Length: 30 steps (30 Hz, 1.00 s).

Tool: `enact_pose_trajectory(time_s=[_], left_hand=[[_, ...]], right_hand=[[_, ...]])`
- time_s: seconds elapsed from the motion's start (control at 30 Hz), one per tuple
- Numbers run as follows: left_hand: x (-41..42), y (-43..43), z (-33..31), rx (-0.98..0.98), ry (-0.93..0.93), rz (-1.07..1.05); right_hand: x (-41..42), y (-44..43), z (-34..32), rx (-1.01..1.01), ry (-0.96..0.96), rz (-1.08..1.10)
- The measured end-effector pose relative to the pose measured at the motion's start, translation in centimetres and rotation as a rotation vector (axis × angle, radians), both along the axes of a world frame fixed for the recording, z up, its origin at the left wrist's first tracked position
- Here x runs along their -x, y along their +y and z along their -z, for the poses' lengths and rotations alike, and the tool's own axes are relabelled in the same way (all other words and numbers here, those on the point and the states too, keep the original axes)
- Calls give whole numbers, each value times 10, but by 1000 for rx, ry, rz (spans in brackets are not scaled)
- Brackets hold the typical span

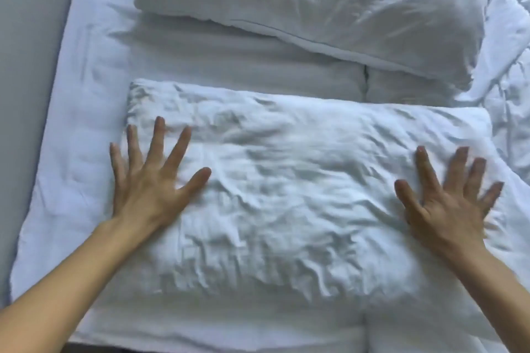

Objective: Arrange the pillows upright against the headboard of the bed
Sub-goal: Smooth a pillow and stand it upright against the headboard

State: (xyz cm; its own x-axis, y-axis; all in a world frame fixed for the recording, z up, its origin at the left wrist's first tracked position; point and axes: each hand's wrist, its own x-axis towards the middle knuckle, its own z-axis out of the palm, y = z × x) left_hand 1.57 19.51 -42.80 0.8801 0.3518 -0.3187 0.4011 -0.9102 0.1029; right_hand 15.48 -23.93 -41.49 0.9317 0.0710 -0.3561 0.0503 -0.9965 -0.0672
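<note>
A wrinkled white pillow [301, 195] lies flat on the bed right below me. My left hand [149, 180] rests palm down on its left end, fingers spread. On the pillow's right end lies my right hand [450, 200], also flat with fingers apart and slightly blurred. A second white pillow [315, 3] lies flat farther away, across the top of the view, tilted a little. No headboard shows in this view.
White sheets cover the mattress [229, 66], with a dark seam [365, 77] between two halves. A rumpled white duvet [510, 51] bunches at the right. A grey surface [25, 66] runs along the bed's left edge.
</note>
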Motion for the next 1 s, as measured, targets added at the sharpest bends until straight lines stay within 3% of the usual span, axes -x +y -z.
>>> enact_pose_trajectory(time_s=[0.17, 0.33, 0.57, 0.77, 0.9, 1.0], left_hand=[[104, -28, 30, 41, 28, 44], [100, -37, 89, 4, -11, 19], [140, -36, 73, -49, -163, 1], [156, -45, 81, -55, -38, -83], [145, -57, 46, -24, -128, -187], [112, -102, 13, -6, -270, -89]], right_hand=[[97, -48, 29, -13, 91, 74], [106, -31, 81, -70, 13, 95], [131, -73, 60, -37, -65, 63], [160, -108, 74, 0, 62, 173], [153, -73, 37, -160, -143, 220], [151, 11, 13, -312, -312, 29]])
